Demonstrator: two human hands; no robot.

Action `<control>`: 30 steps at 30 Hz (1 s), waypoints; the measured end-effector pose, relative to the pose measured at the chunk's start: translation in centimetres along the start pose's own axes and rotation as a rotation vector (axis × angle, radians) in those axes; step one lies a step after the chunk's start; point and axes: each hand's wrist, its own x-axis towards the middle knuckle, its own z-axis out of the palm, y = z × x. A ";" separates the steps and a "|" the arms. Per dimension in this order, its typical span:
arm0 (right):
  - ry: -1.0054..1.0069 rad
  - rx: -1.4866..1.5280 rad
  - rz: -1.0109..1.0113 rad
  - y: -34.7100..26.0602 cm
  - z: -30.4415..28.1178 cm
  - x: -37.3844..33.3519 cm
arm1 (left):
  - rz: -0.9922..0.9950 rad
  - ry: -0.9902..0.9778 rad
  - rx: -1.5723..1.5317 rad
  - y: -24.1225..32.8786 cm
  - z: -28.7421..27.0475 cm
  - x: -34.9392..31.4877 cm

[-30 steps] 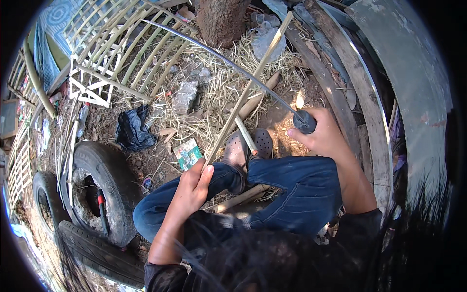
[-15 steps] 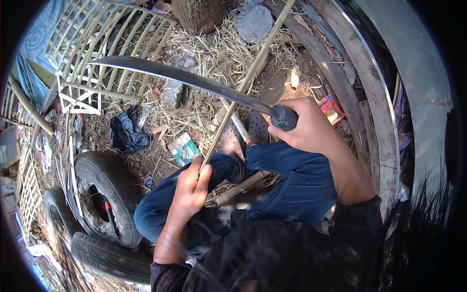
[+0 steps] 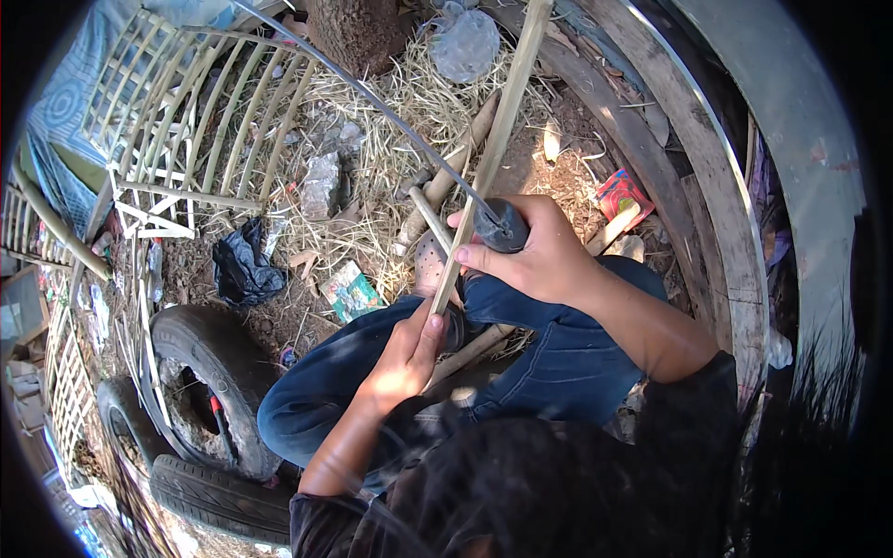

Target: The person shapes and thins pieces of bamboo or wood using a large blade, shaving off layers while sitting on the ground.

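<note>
The left hand (image 3: 409, 349) grips the near end of a bamboo strip (image 3: 498, 139) slanting forward, probably light and springy, best held there. Beyond, the right hand (image 3: 535, 251) wraps a machete handle (image 3: 499, 226), the blade (image 3: 400, 122) crossing the strip.

Bright daylight | dappled sun on soil (image 3: 569, 175) | lower-left highlights washed out | fisheye bend, black corners

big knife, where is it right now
In the head view, the right hand grips the big knife, its blade crossing the pale strip toward the upper left.
</note>
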 end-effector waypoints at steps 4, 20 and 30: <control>0.131 -0.096 -0.045 -0.1 -0.6 -0.4 | 0.094 -0.179 -0.163 -2.4 0.7 2.1; 0.425 -0.101 -0.129 -0.5 -5.2 -0.6 | -0.032 0.227 0.812 -22.1 6.7 12.9; 0.403 -0.106 -0.102 -0.7 -6.5 -0.3 | -0.056 -0.160 0.935 -24.6 3.8 14.7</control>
